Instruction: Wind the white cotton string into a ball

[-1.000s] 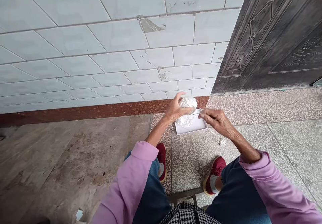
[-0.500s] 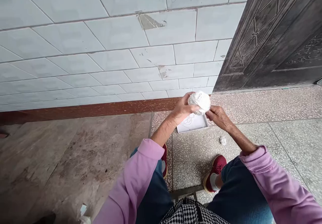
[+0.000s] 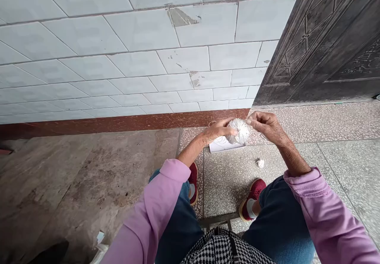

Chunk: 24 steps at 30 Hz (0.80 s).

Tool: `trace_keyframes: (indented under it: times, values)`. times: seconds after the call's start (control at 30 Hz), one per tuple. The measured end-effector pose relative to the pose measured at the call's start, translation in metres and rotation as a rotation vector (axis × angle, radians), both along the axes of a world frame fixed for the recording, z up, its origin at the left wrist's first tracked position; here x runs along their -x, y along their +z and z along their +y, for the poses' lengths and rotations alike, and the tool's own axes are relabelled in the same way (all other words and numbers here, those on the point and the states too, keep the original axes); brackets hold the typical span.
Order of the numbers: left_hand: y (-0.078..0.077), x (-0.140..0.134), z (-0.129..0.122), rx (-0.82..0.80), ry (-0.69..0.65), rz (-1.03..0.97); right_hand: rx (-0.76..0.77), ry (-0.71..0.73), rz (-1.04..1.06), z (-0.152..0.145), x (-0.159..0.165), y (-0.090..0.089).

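My left hand (image 3: 221, 130) is wrapped around a ball of white yarn (image 3: 240, 131), its thumb across the near side. Right beside the ball, my right hand (image 3: 267, 127) is closed in a pinch on a thin strand of the yarn, only faintly visible. Below the ball lies a shallow white box (image 3: 225, 147) on the floor, with loose loops of yarn in it; my left hand and the ball partly cover it. A much smaller white yarn ball (image 3: 260, 163) rests on the speckled floor to the right.
A tiled wall (image 3: 133, 66) with a red-brown base strip (image 3: 133, 122) rises in front. A dark carved door (image 3: 323, 58) stands at the right. My red shoes (image 3: 252, 196) are on either side below the box. Some white scraps (image 3: 100, 237) lie at lower left.
My right hand has risen from beside the lower part of the ball to its upper right side. The ball has turned and sits slightly lower in my left hand.
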<state>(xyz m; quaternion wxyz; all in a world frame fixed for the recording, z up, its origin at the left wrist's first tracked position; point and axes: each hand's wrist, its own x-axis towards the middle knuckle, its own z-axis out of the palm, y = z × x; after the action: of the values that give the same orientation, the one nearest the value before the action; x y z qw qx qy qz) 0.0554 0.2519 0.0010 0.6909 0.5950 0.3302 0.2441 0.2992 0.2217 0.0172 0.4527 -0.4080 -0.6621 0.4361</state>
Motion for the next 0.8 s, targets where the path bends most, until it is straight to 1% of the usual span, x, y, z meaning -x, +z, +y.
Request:
trace_keyframes:
  times: [0.07,0.1,0.17,0.23,0.3,0.47,0.57,0.63,0.7,0.77,0.8]
  values:
    - [0.001,-0.003,-0.003,0.114,-0.077,-0.104,0.062,-0.006,0.074,0.002,-0.006,-0.001]
    - [0.001,-0.005,-0.003,0.152,-0.095,-0.158,0.099,-0.007,0.108,0.002,-0.008,-0.002]
    - [0.002,-0.008,-0.003,0.195,-0.079,-0.263,0.165,-0.011,0.157,0.002,-0.012,-0.006]
    - [0.005,-0.009,-0.002,0.211,-0.018,-0.341,0.224,-0.010,0.182,0.003,-0.015,-0.011]
    - [0.009,-0.004,0.002,0.192,0.060,-0.385,0.272,-0.012,0.192,0.005,-0.019,-0.015]
    - [0.028,0.023,0.012,0.036,0.299,-0.442,0.339,-0.024,0.198,0.011,-0.030,-0.025]
    - [0.033,0.035,0.020,-0.032,0.437,-0.461,0.340,0.000,0.101,0.010,-0.027,-0.028]
    - [0.031,0.036,0.025,-0.062,0.503,-0.459,0.312,0.069,-0.003,0.004,-0.017,-0.027]
    - [0.024,0.032,0.030,-0.071,0.560,-0.401,0.269,0.178,-0.081,-0.006,0.000,-0.023]
    - [0.015,0.026,0.031,-0.123,0.632,-0.249,0.240,0.296,-0.117,-0.016,0.019,-0.017]
    - [0.010,0.022,0.031,-0.192,0.673,-0.142,0.232,0.343,-0.120,-0.020,0.026,-0.013]
